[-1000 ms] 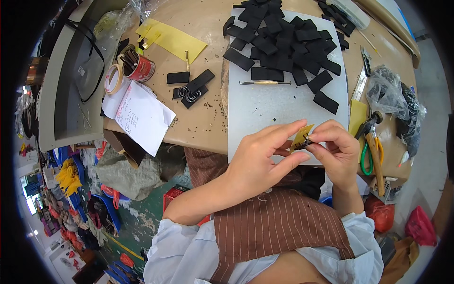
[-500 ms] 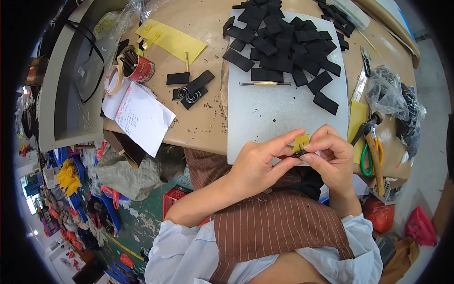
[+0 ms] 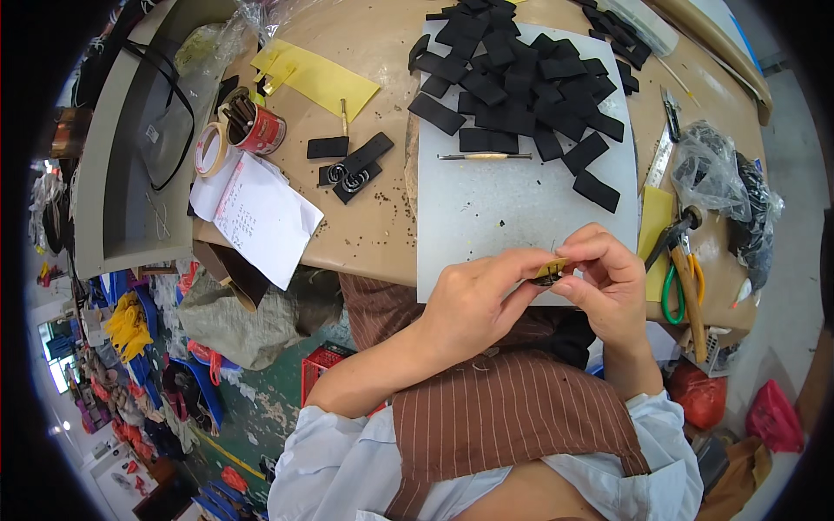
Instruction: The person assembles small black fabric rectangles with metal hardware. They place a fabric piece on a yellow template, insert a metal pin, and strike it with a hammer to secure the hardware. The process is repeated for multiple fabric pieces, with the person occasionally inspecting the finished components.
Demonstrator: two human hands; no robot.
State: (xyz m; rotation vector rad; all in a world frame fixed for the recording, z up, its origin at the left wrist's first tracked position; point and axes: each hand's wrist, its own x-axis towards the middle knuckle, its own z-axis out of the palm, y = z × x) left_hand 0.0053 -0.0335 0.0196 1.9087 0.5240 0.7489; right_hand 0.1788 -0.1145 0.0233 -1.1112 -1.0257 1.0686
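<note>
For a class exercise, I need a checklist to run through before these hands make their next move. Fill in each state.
1. Left hand has the yellow piece: ok, between thumb and fingers.
2. Right hand is at the piece: ok, though its exact grip is hidden.
3. Dark part in the fingers is lined up: cannot tell, fingers cover much of it.
4. Black strips are away from the hands: ok, piled toward the board's far end.
5. Hammer is set down: ok, right of the right hand.
6. Table is free of specks: not ok, many lie left of the board.
</note>
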